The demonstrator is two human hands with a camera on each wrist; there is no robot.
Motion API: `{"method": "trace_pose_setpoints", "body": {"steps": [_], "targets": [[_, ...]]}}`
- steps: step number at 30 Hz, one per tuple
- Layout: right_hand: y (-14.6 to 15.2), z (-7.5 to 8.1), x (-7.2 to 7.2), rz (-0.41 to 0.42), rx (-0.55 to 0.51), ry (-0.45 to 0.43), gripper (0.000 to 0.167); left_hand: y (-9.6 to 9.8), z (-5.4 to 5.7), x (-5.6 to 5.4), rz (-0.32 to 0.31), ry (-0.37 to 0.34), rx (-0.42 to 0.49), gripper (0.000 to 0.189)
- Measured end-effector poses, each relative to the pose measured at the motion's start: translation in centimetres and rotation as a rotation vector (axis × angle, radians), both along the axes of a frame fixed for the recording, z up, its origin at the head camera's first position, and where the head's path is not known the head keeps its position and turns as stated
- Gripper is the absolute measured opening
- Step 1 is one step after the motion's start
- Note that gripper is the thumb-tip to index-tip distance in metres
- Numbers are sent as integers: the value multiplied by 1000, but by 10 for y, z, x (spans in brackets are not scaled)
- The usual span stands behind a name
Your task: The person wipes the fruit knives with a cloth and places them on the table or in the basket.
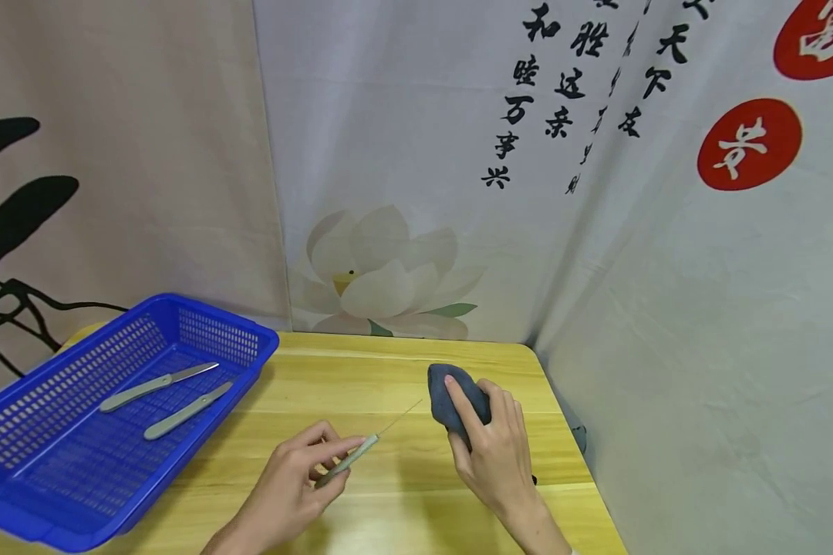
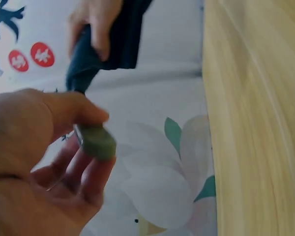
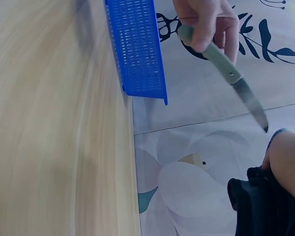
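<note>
My left hand (image 1: 295,482) grips a small knife by its pale green handle (image 1: 347,461), thumb and fingers on either side. The thin blade (image 1: 399,418) points up and to the right, seen nearly edge-on in the head view; the right wrist view shows the flat of the knife blade (image 3: 249,102). My right hand (image 1: 493,447) holds a folded dark blue cloth (image 1: 447,397) just beyond the blade's tip, forefinger laid along it. In the left wrist view the cloth (image 2: 123,42) hangs past the knife's handle end (image 2: 98,142).
A blue plastic basket (image 1: 135,493) stands on the left of the wooden table (image 1: 361,370). Inside it lie two similar knives, one farther back (image 1: 156,385) and one nearer (image 1: 187,410). A printed cloth curtain (image 1: 403,154) hangs behind the table and along its right side.
</note>
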State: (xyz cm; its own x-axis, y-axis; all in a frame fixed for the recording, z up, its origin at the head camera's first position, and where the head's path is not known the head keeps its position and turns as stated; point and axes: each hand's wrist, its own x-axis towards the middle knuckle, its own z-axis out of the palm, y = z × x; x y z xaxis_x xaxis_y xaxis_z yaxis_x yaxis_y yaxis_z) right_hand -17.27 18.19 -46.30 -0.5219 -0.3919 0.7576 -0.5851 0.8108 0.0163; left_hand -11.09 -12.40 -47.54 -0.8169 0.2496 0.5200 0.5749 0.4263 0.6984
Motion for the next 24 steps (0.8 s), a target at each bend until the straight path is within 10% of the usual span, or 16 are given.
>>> {"method": "trace_pose_setpoints", "body": {"steps": [6, 11, 15, 24], "targets": [[-4, 2, 5, 30, -27, 0, 75, 2, -2, -7, 227, 399, -298, 64], [-16, 2, 15, 55, 15, -15, 77, 3, -2, -15, 292, 629, -474, 37], [-30, 1, 26, 35, 108, -34, 78, 4, -1, -21, 344, 818, -600, 55], [-46, 3, 34, -17, 254, -16, 76, 8, 3, -28, 372, 1046, -647, 49]]}}
